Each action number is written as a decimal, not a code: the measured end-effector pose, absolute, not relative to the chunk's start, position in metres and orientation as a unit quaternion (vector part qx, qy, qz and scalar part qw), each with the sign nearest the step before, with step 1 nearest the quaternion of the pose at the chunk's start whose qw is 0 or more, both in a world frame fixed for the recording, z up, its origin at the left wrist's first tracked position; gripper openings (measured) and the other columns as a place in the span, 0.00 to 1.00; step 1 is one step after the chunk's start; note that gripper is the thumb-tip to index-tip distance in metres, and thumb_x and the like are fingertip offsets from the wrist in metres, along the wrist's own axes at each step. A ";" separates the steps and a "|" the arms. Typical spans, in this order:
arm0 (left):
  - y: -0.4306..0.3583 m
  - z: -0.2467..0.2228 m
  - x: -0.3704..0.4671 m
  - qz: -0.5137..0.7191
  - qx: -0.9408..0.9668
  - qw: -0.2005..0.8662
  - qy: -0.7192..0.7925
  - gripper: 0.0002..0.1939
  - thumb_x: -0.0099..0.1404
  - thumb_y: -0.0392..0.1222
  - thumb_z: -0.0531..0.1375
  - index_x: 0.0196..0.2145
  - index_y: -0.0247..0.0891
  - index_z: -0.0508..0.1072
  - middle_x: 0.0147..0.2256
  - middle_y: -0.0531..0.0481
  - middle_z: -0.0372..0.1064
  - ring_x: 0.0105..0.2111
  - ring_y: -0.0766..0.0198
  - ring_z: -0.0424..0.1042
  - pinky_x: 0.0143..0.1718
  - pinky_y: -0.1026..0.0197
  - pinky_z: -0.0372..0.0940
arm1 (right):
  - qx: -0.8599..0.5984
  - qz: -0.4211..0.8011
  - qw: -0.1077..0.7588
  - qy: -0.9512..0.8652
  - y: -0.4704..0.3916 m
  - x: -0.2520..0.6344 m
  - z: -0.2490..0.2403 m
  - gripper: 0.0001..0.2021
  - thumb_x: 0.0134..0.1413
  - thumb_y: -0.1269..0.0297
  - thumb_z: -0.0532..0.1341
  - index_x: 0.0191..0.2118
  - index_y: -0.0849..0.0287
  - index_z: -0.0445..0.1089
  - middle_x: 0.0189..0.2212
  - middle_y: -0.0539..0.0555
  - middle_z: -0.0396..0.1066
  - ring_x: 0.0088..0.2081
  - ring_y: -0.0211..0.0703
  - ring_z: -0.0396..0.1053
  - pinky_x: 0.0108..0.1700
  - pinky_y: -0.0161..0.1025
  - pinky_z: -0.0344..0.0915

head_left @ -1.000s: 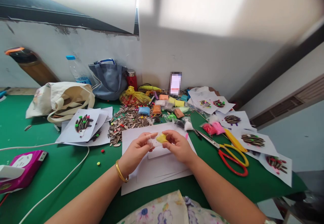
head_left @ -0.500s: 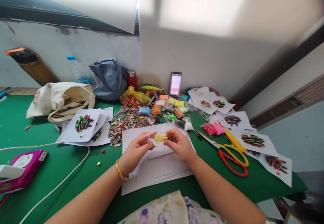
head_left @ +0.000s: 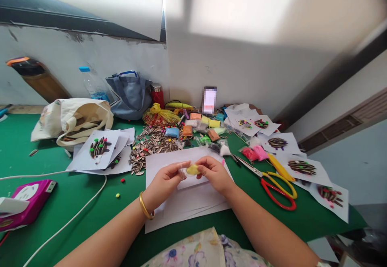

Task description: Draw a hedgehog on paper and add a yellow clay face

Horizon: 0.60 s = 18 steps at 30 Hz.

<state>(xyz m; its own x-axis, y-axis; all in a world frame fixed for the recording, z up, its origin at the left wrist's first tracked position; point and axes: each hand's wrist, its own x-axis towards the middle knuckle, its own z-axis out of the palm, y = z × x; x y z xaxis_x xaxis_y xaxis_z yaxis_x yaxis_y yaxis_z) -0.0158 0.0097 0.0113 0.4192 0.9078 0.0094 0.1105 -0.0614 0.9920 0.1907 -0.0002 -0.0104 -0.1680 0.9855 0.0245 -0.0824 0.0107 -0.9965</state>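
Between my hands is a lump of soft yellow clay (head_left: pixel 191 170), above the white sheets of paper (head_left: pixel 193 202). The fingers of my left hand (head_left: pixel 165 181) are closed on a clear plastic wrapper (head_left: pixel 182 172) at the clay's left side. My right hand (head_left: pixel 215 176) pinches the right end of the clay between thumb and fingers. Some of the plastic seems to lie over the clay, but how far it covers it I cannot tell.
Sunflower seeds (head_left: pixel 154 144) and small packs of coloured clay (head_left: pixel 187 130) lie beyond the paper. Red-and-yellow scissors (head_left: pixel 276 184) rest at the right, near sheets bearing seed pictures (head_left: pixel 302 167). A white cable (head_left: pixel 78 210) crosses the left side, by a magenta box (head_left: pixel 30 202).
My left hand has moved slightly right, bringing the plastic wrapper closer against the yellow clay. The clay has dropped a little and looks rounder. My right fingers have closed in on it.
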 end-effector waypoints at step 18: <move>0.009 0.001 -0.015 0.425 0.671 0.469 0.387 0.19 0.66 0.41 0.58 0.54 0.45 0.74 0.55 0.45 0.71 0.54 0.54 0.69 0.55 0.53 0.65 | -0.433 0.537 0.501 -0.523 -0.003 0.187 -0.011 0.16 0.55 0.50 0.65 0.30 0.57 0.65 0.25 0.49 0.72 0.26 0.38 0.70 0.31 0.36 0.66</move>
